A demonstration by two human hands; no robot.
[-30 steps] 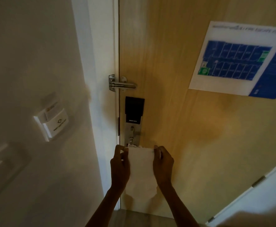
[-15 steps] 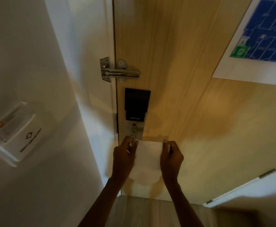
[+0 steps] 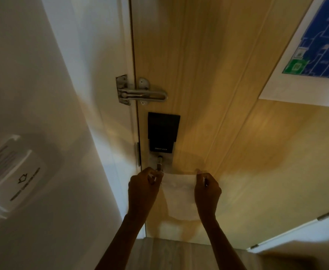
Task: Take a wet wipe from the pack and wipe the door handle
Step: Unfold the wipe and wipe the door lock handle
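Both forearms are reaching toward 12 o'clock; the left hand [image 3: 143, 190] and right hand [image 3: 207, 191] are pinching the wet wipe [image 3: 179, 195].

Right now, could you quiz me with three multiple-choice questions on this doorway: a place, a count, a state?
1. Where is the metal swing latch relative to the black lock panel? A above; B below; C to its right.
2. How many hands pinch the wet wipe? A none; B one; C two.
3. How is the wipe? A balled up; B held spread flat; C lying on the floor.
Answers: 1 A, the latch sits higher up. 2 C, the left hand and right hand each pinch a top corner. 3 B, it hangs stretched between them.
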